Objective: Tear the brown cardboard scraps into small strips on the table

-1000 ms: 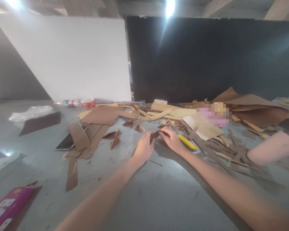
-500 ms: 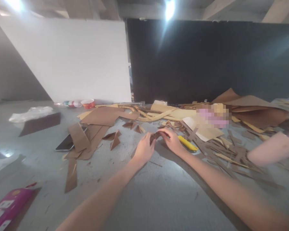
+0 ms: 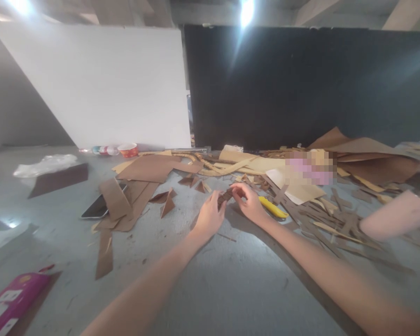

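Between my hands is a small brown folded or braided piece (image 3: 225,198), its details too small to make out. My left hand (image 3: 210,214) is closed around its left end, thumb on the near side. The thumb and fingers of my right hand (image 3: 248,201) pinch its right end. Just right of my right hand lies a yellow-handled tool (image 3: 273,208), perhaps a cutter. Left of my left hand, folded brown triangles (image 3: 167,205) stand on the grey table (image 3: 210,289).
Brown strips (image 3: 343,228) lie scattered at right, near another person's arm (image 3: 392,217). A phone (image 3: 96,208) sits partly under brown sheets (image 3: 136,205). Farther back are an orange-red bowl (image 3: 128,150) and a clear plastic bag (image 3: 47,165). A purple box (image 3: 23,294) is near left.
My right hand's fingers have shifted slightly on the brown piece, and more of it shows between my hands. My left hand stays nearly in place.
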Demonstrator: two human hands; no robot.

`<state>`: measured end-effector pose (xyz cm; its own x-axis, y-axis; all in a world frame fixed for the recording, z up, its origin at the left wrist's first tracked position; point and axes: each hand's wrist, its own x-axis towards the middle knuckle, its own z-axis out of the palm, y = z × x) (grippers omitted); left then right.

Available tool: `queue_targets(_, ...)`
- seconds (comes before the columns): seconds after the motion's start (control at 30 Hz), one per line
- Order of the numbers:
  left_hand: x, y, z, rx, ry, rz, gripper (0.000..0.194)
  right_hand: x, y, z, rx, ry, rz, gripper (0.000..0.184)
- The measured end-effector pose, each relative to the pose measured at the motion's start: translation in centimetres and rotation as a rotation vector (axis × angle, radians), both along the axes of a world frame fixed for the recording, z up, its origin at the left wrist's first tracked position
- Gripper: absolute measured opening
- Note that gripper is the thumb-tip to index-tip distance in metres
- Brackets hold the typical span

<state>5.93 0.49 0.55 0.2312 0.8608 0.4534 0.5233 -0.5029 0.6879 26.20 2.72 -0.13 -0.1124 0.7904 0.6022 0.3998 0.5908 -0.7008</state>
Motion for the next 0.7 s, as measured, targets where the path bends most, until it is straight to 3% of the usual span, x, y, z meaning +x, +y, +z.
queue_targets(0.23, -0.15, -0.26, 0.34, 0.045, -0.005, -0.062, 0.048, 0.20, -0.18, 0.39, 0.049, -0.044, 0.035, 0.035)
queue_targets(0.7, -0.37, 0.03, 0.13, 0.092, -0.069, -0.027, 0.039, 0.16, -0.50, -0.16, -0.029, -0.089, 0.029, 0.048)
